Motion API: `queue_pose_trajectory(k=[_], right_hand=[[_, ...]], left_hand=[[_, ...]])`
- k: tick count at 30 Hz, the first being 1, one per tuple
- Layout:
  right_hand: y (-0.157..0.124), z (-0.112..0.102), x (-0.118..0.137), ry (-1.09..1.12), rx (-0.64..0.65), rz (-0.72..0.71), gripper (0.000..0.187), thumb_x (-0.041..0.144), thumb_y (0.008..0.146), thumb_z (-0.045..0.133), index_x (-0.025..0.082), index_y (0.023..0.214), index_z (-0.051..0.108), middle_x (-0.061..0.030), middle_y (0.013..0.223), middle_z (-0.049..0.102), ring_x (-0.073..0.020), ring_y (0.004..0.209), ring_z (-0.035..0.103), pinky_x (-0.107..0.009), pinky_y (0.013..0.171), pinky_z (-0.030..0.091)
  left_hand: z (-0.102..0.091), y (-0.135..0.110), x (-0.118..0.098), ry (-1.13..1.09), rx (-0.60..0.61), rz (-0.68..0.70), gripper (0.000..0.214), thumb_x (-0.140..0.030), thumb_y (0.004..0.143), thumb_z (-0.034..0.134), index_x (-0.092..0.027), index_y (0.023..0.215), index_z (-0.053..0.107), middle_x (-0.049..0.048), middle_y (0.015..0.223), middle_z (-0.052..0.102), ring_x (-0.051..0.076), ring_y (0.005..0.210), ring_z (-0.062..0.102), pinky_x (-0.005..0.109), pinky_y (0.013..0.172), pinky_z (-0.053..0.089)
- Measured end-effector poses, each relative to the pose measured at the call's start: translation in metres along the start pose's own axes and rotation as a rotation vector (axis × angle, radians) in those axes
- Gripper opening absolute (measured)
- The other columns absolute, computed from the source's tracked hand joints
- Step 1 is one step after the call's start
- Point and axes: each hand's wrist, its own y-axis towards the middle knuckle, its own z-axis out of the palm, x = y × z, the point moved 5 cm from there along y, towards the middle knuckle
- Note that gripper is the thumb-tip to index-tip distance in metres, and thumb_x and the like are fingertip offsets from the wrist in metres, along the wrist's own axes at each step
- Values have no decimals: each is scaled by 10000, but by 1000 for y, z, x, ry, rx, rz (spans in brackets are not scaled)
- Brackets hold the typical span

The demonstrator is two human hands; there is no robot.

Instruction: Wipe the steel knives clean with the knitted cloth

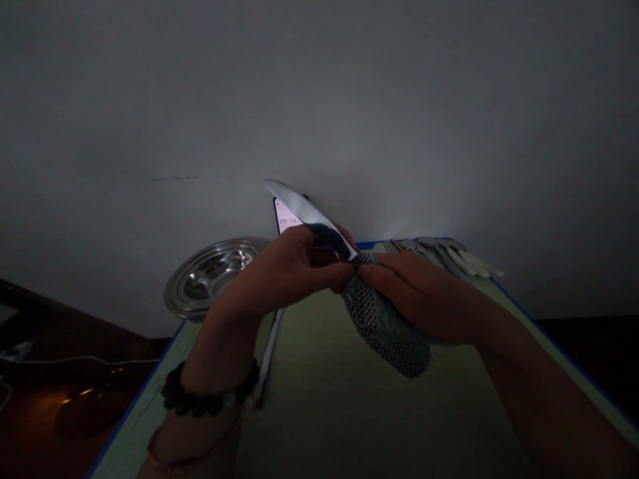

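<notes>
- Above the table (319,426), near twelve o'clock, my left hand (284,266) grips the knife (312,214), blade pointing to ten o'clock.
- My right hand (419,286) squeezes the cloth (387,326) against the handle's end.
- No cloth covers the blade, so I think this knife is only partly done.
- Spoons (428,242) and forks (389,246) lie at two o'clock; I can't tell if they're done.

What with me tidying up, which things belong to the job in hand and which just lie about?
Seemingly in use: knife, in left hand; patterned cloth, in right hand.

Seemingly lying about: metal dish; phone; cutlery beyond the right hand; slender utensil.
</notes>
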Motion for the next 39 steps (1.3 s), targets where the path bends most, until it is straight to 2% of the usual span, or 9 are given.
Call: queue_pose_trajectory(k=[8,15,24,31,39], right_hand=[[0,0,0,-9,-19,-14,371,350,929,319,190,673,533,1,658,600,-118,599,515,-268,549,319],[0,1,-2,-35,-12,25,373,355,926,309,183,741,584,-28,711,631,-139,640,541,-268,549,323],[0,0,0,-29,-2,22,366,345,927,322,185,677,535,-1,639,580,-116,584,497,-275,542,300],[0,0,0,-8,-6,-10,360,345,928,313,188,689,531,-6,680,601,-116,610,511,-267,537,308],[0,1,-2,-10,5,14,360,333,925,315,186,667,519,-4,659,597,-113,587,501,-263,535,312]], left_hand=[[1,0,0,40,24,-3,156,-101,721,629,-135,868,587,-20,704,587,98,643,581,201,585,477],[1,0,1,38,14,-5,166,-106,725,632,-133,879,576,-20,701,581,100,648,578,203,586,474],[1,1,1,47,5,-11,189,-49,714,597,-131,882,571,-25,694,593,89,636,581,183,577,473],[2,0,1,46,46,-3,159,-95,734,622,-141,876,568,-32,691,569,86,635,567,185,576,466],[2,1,5,105,25,-1,151,-105,745,614,-154,884,579,-28,699,586,93,645,575,189,580,466]])
